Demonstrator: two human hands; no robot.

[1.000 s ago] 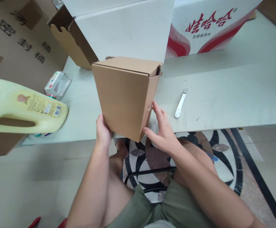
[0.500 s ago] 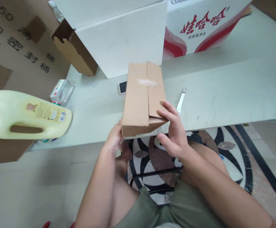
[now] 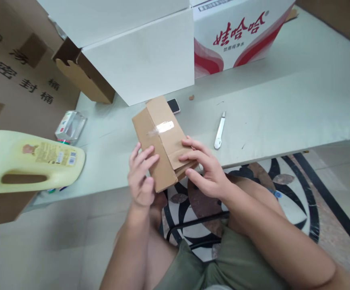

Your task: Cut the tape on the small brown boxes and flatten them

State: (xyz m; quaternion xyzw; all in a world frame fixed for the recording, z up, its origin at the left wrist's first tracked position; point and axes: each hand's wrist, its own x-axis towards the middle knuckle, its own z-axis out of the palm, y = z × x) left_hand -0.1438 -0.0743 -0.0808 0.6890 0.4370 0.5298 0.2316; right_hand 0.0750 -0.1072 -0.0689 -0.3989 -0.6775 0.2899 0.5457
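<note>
A small brown cardboard box [image 3: 153,141] lies at a slant at the table's near edge, its near end over the edge. Clear tape crosses the seam on its top, and a flap gapes at its near right end. My left hand [image 3: 141,177] is against the left side, fingers apart, some fingertips resting on the cardboard. At the loose flap, my right hand [image 3: 206,167] grips the box, fingers on top and thumb by the gap. A white utility knife [image 3: 220,131] lies on the table to the right. Behind the box, a phone-like device [image 3: 173,106] is partly hidden.
White cartons [image 3: 141,52] and a red-and-white water carton [image 3: 232,44] stand at the back of the table [image 3: 283,108]. On the left are a yellow jug [image 3: 54,177], a clear plastic container [image 3: 71,125], an open brown box [image 3: 93,80] and a large carton [image 3: 21,96].
The box has turned, its far end swinging left, and its near end is lower. My left hand has shifted from beneath the near left corner to its left side, fingers now spread.
</note>
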